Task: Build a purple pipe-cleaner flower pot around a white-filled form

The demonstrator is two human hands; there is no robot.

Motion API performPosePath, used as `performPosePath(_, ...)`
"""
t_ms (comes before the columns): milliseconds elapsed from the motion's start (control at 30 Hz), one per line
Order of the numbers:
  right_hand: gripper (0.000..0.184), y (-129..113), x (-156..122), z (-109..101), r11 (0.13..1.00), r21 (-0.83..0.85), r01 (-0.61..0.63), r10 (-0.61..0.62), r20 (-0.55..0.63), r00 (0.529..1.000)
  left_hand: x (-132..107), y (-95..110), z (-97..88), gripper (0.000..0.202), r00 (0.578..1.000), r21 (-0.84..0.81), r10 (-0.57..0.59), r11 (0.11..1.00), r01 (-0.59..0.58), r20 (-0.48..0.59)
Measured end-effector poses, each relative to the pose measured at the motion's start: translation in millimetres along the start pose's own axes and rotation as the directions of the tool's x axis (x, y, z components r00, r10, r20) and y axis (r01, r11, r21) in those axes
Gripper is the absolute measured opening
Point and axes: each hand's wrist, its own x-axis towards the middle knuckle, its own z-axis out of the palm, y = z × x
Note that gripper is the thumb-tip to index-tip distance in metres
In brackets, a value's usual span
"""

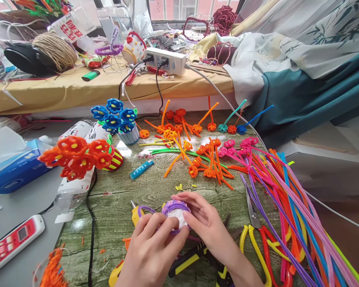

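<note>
Both my hands hold a small white cup wrapped in purple pipe cleaner (176, 211) just above the green wood-grain table (119, 199). My left hand (154, 247) grips it from below and the left, fingers curled round it. My right hand (205, 223) pinches its purple rim from the right. A loose purple pipe cleaner end (143, 209) loops out to the left of the cup. A yellow glue gun (135, 215) lies partly hidden under my left hand.
Orange pipe-cleaner flowers (74, 155) and blue ones (116, 117) stand in pots at left. Loose orange and pink flowers (203, 151) lie ahead. A bundle of long coloured pipe cleaners (290, 207), scissors (253, 215) and pliers (191, 259) lie at right. A remote (13, 241), tissue box (12, 167) and power strip (166, 59) are around.
</note>
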Motion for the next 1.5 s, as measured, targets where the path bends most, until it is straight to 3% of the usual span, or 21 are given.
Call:
performPosePath(233, 0.027, -4, 4, -6, 0.999, 0.006, -0.031, 0.031, 0.082, 0.996, -8, -5, -5.6, 0.015, 0.998, -0.111, -0.028, 0.993, 0.034, 0.061)
performPosePath(400, 0.026, -3, 9, -8, 0.999, -0.01, -0.04, 0.041, 0.121, 0.992, -6, -5, -1.6, 0.026, 0.999, -0.122, -0.033, 0.992, 0.032, -0.004)
performPosePath(600, 0.028, 0, -2, -6, 0.994, -0.103, -0.028, 0.034, 0.058, 0.998, -3, -4, -1.3, 0.032, 0.997, -0.051, -0.007, 0.999, 0.004, -0.071)
performPosePath(767, 0.033, 5, -7, -6, 0.993, -0.122, -0.01, 0.021, 0.087, 0.996, -5, -4, -10.2, 0.031, 0.997, -0.014, 0.064, 0.998, -0.064, 0.038)
performPosePath(1000, 0.032, 7, 0, -6, 0.993, -0.116, 0.021, -0.006, 0.123, 0.992, -22, -13, -20.0, 0.022, 0.996, -0.027, 0.01, 1.0, -0.008, 0.093)
performPosePath(1233, 0.03, -1, 9, -9, 0.982, -0.187, 0.038, -0.001, 0.198, 0.98, -31, -12, -18.5, 0.024, 0.996, -0.034, -0.083, 0.996, 0.084, 0.045)
performPosePath(1367, 0.034, 1, 4, -7, 0.967, -0.25, 0.057, -0.02, 0.149, 0.989, -31, -8, -16.0, 0.025, 0.997, 0.035, -0.081, 0.996, 0.081, 0.007)
performPosePath(1500, 0.042, 12, -12, -2, 0.964, -0.263, 0.024, -0.027, -0.009, 1.0, -27, -8, -13.7, 0.031, 0.999, 0.058, -0.048, 0.997, 0.049, -0.024)
